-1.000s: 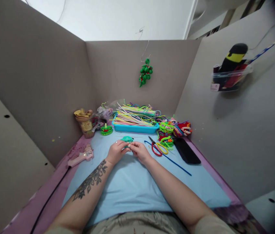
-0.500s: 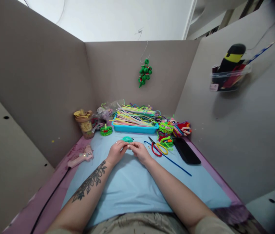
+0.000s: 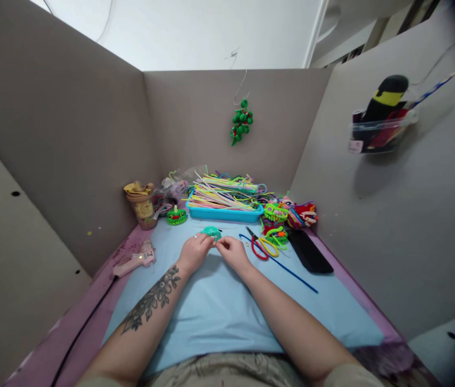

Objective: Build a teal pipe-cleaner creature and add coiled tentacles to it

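Observation:
My left hand (image 3: pixel 196 251) and my right hand (image 3: pixel 232 252) meet fingertip to fingertip over the middle of the light blue cloth (image 3: pixel 211 317). Both are closed in a pinch, and whatever lies between the fingertips is too small to make out. Just beyond them sits a teal fuzzy piece (image 3: pixel 211 232), partly covered by my left fingers; I cannot tell whether they grip it. To the right of my right hand lie scissors (image 3: pixel 260 250) with one red and one yellow handle. A dark blue pipe cleaner (image 3: pixel 291 272) stretches beneath them.
A blue tray (image 3: pixel 225 215) heaped with pipe cleaners stands at the back. Left are a green fuzzy figure (image 3: pixel 176 216), a cup (image 3: pixel 143 209) and a pink glue gun (image 3: pixel 134 263) with a black cord. Right are colourful fuzzy pieces (image 3: pixel 302 215) and a black phone (image 3: pixel 310 251).
My left fingers have shifted slightly onto the teal piece's near edge, and my right fingers have curled a little more. The whole view has moved slightly.

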Demonstrator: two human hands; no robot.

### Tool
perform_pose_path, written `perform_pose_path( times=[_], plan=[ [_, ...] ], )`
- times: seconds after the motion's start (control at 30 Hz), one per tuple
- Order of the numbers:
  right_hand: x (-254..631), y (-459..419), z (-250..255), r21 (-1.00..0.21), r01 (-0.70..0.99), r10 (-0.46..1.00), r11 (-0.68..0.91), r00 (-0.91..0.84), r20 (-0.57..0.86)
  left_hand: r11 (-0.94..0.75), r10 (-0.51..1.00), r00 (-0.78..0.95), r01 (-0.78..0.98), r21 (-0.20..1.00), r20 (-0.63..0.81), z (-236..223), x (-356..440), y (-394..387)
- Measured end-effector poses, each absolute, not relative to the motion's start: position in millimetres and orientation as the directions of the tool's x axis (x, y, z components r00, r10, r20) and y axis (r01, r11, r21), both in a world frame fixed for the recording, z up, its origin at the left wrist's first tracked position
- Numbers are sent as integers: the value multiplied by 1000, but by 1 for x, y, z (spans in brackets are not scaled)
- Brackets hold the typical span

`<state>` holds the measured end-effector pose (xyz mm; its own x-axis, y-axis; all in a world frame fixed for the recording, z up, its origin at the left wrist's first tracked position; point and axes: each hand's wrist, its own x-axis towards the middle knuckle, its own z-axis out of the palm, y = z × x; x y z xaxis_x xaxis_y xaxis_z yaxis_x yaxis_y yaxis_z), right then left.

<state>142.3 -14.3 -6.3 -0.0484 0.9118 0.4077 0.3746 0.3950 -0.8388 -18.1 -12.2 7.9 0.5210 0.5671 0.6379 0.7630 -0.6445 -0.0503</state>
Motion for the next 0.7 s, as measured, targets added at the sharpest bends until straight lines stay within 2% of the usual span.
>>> perform_pose_path(
  times=[0.4,0.7],
  plan=[
    [142,-12,-9,-866,371,938,337,-53,342,-617,556,601,761,-200,574,7,-17,-13],
    [142,-10,-8,-913,292,956,286,-24,292,-645,552,544,759,-90,632,4,-19,-10]
  ],
)
